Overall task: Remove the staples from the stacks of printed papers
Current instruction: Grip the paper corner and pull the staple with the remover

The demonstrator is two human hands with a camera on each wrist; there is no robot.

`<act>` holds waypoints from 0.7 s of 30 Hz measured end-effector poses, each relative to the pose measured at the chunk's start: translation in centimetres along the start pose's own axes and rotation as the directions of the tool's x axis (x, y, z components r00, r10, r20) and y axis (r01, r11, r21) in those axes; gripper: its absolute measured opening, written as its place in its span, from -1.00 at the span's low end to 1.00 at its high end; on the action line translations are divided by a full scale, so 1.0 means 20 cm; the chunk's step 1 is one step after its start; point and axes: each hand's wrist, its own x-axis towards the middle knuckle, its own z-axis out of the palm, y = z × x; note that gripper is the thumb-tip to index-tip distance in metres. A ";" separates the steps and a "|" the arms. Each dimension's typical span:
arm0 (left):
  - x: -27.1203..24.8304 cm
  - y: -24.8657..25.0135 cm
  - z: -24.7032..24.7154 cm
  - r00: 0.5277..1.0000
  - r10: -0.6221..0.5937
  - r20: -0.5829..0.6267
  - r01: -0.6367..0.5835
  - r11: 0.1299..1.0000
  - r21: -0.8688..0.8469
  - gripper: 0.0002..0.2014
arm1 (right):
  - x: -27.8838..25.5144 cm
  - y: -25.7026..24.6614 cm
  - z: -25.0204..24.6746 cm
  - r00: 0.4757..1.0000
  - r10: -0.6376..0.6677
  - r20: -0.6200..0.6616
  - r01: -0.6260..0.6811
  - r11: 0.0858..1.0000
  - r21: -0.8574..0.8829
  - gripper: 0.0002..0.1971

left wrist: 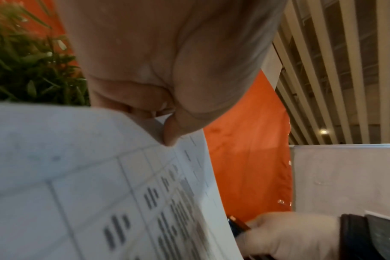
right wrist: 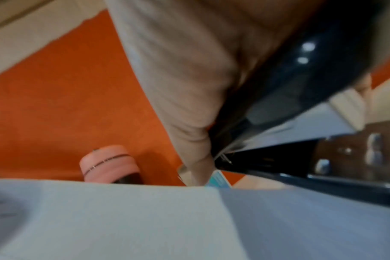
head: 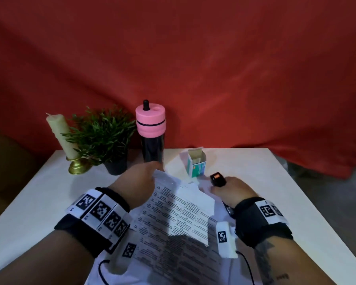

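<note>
Pinching the printed papers' (head: 173, 212) far corner, left hand (head: 138, 182) lifts it — right hand (head: 230, 192) seemingly grips a black stapler (head: 217, 178) just beside

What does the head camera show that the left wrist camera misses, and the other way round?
Only the head view shows the candle, the pink-lidded bottle and the small open box. Only the left wrist view shows the left hand's thumb pinching the printed papers at a corner. Both show the plant, the papers and the right hand holding a black tool.
</note>
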 end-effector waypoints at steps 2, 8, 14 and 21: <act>0.01 -0.02 0.01 0.998 -0.044 -0.046 0.043 0.999 -0.007 -0.67 | 0.02 0.04 0.04 0.999 0.031 0.016 -0.030 0.997 -0.077 -0.48; 0.02 -0.03 -0.01 0.979 -0.070 -0.194 0.067 0.997 -0.024 -0.73 | 0.00 0.06 0.09 0.993 0.087 0.075 -0.066 0.967 -0.247 -0.68; 0.01 0.00 -0.03 0.972 -0.009 -0.237 -0.010 0.997 -0.080 -0.69 | 0.03 0.07 0.09 0.987 -0.128 -0.101 0.113 0.984 -0.135 -0.68; 0.02 0.09 -0.05 0.921 0.119 -0.370 -0.224 0.940 -0.256 -0.59 | -0.12 -0.06 0.10 0.915 -0.394 0.082 0.331 0.853 0.404 -0.95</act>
